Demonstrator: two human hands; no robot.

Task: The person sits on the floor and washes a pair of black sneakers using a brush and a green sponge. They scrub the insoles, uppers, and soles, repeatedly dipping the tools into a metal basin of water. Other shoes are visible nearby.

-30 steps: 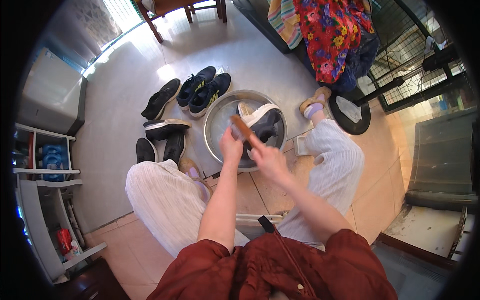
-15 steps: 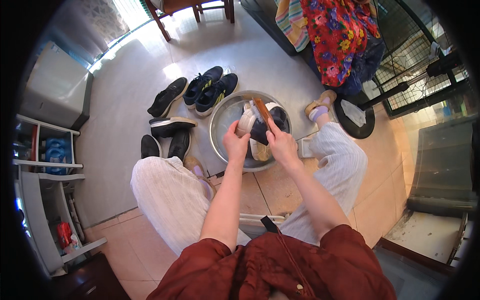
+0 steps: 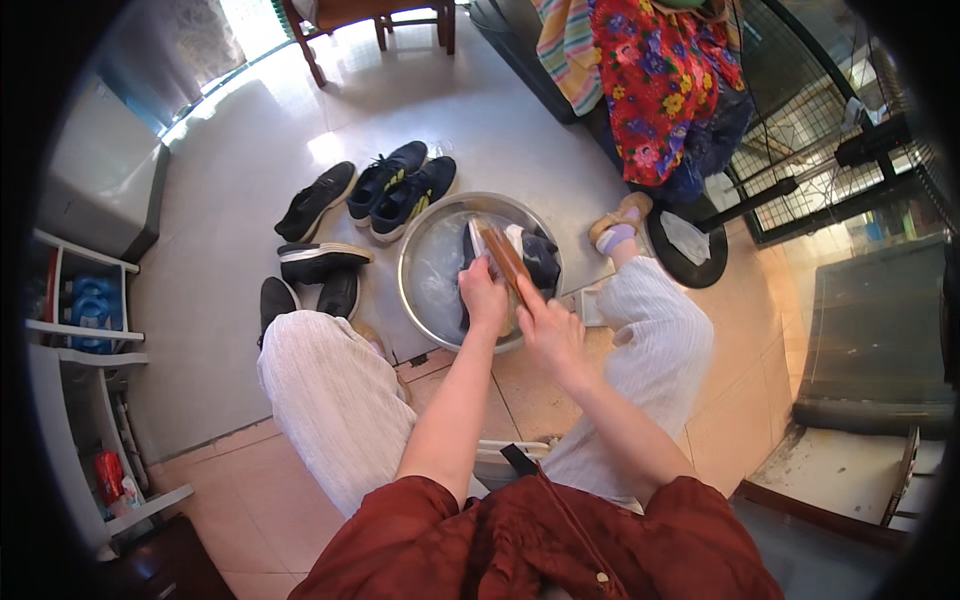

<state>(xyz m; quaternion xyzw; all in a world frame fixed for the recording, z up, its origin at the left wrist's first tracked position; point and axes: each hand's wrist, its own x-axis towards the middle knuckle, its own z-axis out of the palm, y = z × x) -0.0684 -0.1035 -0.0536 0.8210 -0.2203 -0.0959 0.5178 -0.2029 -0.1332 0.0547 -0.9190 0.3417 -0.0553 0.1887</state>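
A round metal basin (image 3: 405,297) stands on the floor between my knees, with some cloudy water in it. Over it my left hand (image 3: 484,296) grips a dark shoe (image 3: 467,258) with a pale edge, partly covered by the hand and the brush. My right hand (image 3: 553,334) is closed around the near end of a scrubbing brush (image 3: 507,262) with a brown wooden back. The brush lies slanted against the held shoe, its bristles mostly out of sight. Another dark shoe (image 3: 541,262) with a white part rests in the basin's right side.
Left of the basin are navy sneakers (image 3: 412,193), a black shoe (image 3: 315,202) and more black shoes (image 3: 325,264). A fan's round base (image 3: 688,245) stands to the right, near a red floral cloth (image 3: 655,95). Open shelves (image 3: 95,300) line the left; a wooden chair (image 3: 370,12) stands far off.
The held shoe has been turned, so its pale front no longer faces up. The brush has swung to a new slant beside my left hand. The whole view has shifted slightly.
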